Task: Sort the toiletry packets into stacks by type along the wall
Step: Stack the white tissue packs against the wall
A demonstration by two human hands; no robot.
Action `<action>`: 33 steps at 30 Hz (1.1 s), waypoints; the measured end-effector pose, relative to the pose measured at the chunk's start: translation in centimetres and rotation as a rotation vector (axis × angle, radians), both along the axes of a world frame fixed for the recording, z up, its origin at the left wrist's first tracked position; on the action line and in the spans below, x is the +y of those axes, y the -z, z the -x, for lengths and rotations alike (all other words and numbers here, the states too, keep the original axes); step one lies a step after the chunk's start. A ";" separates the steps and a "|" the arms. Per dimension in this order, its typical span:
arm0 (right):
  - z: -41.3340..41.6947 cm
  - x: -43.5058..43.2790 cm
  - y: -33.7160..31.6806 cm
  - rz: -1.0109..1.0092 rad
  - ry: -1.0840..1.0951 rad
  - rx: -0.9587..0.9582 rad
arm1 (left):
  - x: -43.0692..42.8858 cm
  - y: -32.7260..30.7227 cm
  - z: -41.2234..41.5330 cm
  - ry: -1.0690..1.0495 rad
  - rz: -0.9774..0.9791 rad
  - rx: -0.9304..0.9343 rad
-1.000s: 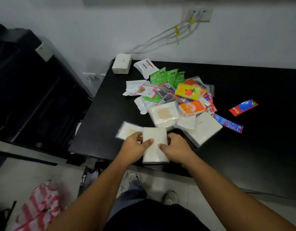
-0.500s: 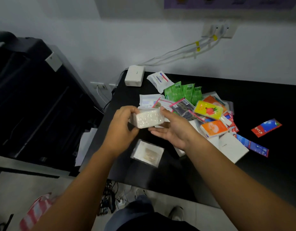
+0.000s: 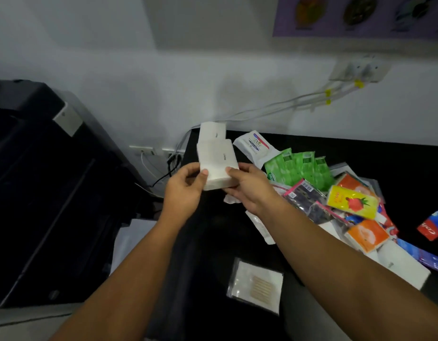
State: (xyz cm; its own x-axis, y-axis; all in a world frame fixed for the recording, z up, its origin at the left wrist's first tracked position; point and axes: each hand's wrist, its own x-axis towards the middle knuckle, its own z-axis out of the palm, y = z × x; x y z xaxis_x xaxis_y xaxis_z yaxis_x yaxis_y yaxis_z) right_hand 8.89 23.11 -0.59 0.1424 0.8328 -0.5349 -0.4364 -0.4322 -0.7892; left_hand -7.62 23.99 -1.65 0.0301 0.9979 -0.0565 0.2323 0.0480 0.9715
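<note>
Left hand point(image 3: 186, 190) + right hand point(image 3: 250, 188): both grip white tissue packet point(image 3: 216, 163) | above black table point(image 3: 213, 242) | near wall point(image 3: 163, 82)

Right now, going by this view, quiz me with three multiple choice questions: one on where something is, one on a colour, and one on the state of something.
1. Where is the clear bag of sticks?
A. on the near part of the table, by itself
B. leaning on the wall
C. in a hand

2. What colour is the strawberry packet?
A. blue
B. black
C. yellow

3. What state is the white tissue pack in?
A. lying flat on the table
B. held up by both hands
C. torn open

Answers:
1. A: the bag lies flat near the front edge, with nothing touching it.
2. C: the wrapper around the strawberry picture is yellow.
3. B: the left hand and right hand grip it from either side.
</note>
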 end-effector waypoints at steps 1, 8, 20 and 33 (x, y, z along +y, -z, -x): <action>0.3 1.2 0.1 -0.014 -0.002 -0.055 | 1.5 0.2 -0.1 0.005 -0.010 0.044; 1.5 9.6 -1.0 -0.049 -0.044 -0.620 | 11.6 0.3 -1.5 0.000 0.003 0.147; 0.9 14.7 1.5 0.064 -0.203 -0.792 | 17.3 2.5 -1.5 0.090 0.055 0.208; 0.8 14.9 1.5 0.089 -0.190 -0.742 | 17.1 1.9 -2.1 0.074 0.086 0.196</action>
State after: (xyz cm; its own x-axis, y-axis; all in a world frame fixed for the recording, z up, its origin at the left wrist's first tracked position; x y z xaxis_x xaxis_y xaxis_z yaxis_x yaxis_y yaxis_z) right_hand 8.11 38.04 -2.07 0.3489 0.8372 -0.4213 0.2817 -0.5224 -0.8049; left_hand -5.55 41.13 -3.59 0.0831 0.9846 -0.1537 0.4220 0.1049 0.9005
